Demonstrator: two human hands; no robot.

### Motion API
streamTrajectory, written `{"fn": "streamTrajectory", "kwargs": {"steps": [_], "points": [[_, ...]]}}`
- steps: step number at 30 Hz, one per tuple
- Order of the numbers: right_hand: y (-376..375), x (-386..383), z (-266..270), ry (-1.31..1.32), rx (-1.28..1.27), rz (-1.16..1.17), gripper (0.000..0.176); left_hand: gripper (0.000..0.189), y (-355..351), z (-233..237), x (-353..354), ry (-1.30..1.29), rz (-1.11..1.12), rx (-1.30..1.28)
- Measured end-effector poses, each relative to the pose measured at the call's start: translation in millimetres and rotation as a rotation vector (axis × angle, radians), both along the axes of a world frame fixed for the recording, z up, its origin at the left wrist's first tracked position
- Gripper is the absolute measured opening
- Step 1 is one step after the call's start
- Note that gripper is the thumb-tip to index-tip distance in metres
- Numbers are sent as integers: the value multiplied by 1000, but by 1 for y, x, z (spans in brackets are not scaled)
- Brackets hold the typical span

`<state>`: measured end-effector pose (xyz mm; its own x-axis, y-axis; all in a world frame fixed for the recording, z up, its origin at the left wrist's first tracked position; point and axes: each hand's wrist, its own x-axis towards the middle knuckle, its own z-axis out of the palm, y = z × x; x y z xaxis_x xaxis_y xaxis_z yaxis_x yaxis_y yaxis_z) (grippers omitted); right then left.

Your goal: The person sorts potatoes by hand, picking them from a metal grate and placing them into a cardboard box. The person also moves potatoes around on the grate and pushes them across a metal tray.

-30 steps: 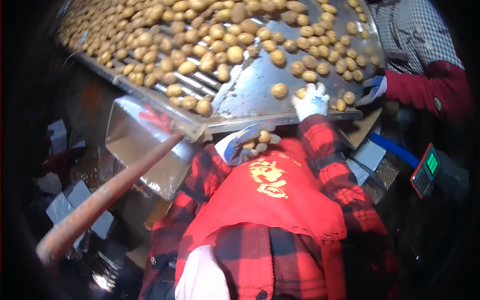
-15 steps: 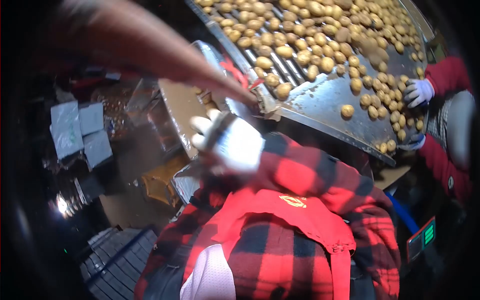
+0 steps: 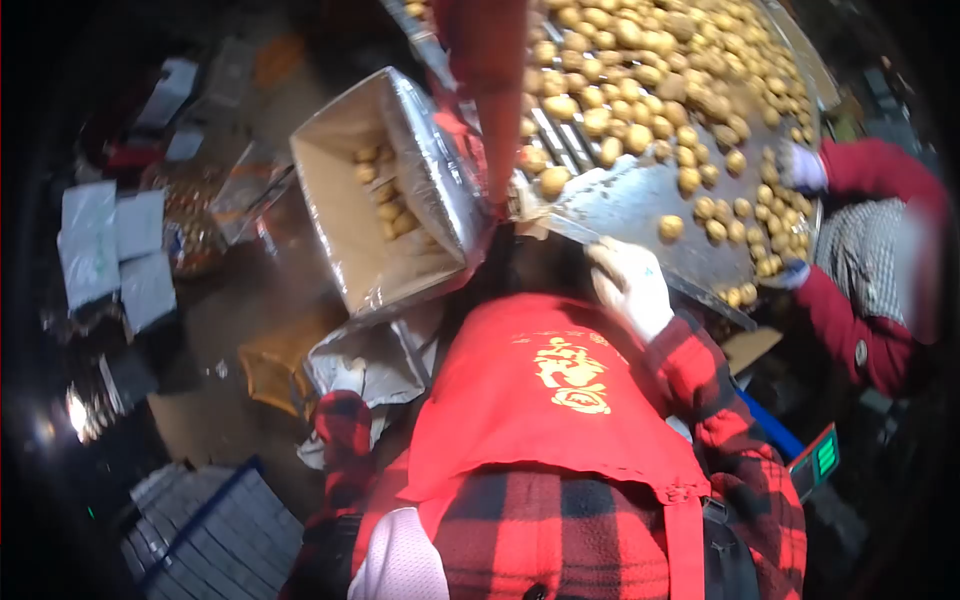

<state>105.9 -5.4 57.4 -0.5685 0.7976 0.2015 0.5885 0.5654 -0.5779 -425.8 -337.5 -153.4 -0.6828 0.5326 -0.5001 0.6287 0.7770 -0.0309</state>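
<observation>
In the head view, a thick red pole stands in front of the left part of the metal table, hiding some of it. Potatoes lie heaped over the table's far part, with a few loose ones nearer. More lie in the film-lined carton left of the table. Below that carton are a grey-lined container and an orange box. Right of the table, a co-worker has both gloved hands at its edge; a lit display sits below.

The right hand, gloved, is bent at the table's near edge; the left hand is at the grey-lined container. They are well apart; whether either grips anything cannot be told.

The table's bare metal looks stained, slatted at left. The room is dim, with pale packages farther left.
</observation>
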Motion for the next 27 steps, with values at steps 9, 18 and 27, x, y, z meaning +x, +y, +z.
{"fn": "streamTrajectory", "kwargs": {"steps": [9, 18, 27], "points": [[53, 51, -89, -395, 35, -325, 23, 36, 231, 167, 184, -884, -299, 112], [113, 155, -69, -380, 189, -663, 39, 38, 359, 172, 381, -1199, -590, 561], [325, 193, -55, -329, 181, -840, 67, 59, 632, 175, 522, -523, -773, 1155]]}}
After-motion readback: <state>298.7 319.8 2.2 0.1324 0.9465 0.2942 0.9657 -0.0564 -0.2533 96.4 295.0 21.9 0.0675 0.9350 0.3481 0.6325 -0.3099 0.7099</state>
